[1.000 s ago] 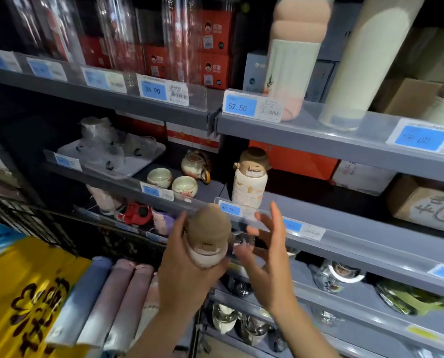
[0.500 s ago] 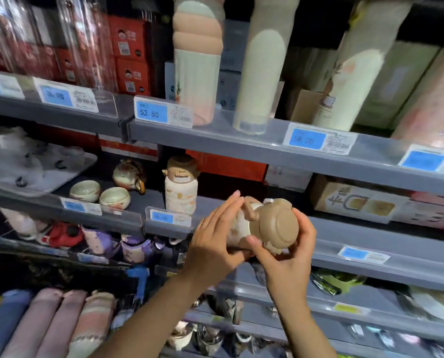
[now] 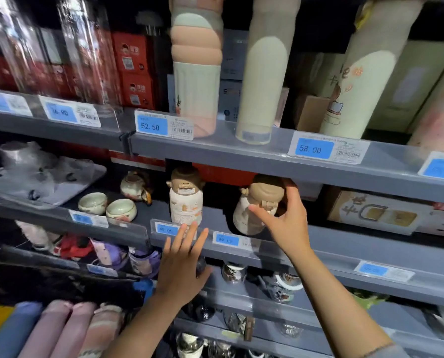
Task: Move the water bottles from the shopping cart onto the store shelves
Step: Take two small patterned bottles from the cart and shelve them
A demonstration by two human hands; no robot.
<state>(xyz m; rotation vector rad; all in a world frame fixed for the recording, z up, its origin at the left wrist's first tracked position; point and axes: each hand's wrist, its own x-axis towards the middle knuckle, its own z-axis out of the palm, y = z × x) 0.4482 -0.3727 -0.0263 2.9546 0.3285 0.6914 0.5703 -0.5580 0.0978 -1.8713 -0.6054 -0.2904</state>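
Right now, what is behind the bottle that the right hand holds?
Behind the bottle in the right hand, the shelf is dark. A red box shows above and to its left. The bottle and hand cover the rest.

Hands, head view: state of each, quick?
Left hand: open, fingers straight, holding nothing.
Right hand: gripping the brown-capped bottle at its cap on the shelf.

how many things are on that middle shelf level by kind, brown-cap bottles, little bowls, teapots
Brown-cap bottles: 2, one standing, one tilted and gripped at the cap by the right hand
Small bowls: 2, left, right
Teapot: 1
Total: 5
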